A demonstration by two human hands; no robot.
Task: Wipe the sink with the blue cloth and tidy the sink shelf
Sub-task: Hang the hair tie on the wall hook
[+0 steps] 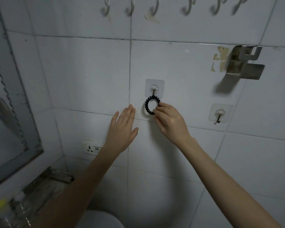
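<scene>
R hand (169, 120): fingers are curled and the black coil hair tie (146, 106) is pinched at its lower-right edge. Top of the tie is seated at the adhesive wall hook (154, 91), directly above that hand. L hand (123, 129) is held open, fingers straight and together, just left of the tie; contact w/ wall cannot be told. Sink shelf (44, 183) is located below L forearm, w/ blurred bottles (23, 203) on it.

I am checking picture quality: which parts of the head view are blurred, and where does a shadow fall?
Head view: the hair tie and right hand are fairly sharp; the white hooks at the top and the shelf at bottom left are blurred; the metal holder throws a soft shadow down-left; light is dim.
</scene>
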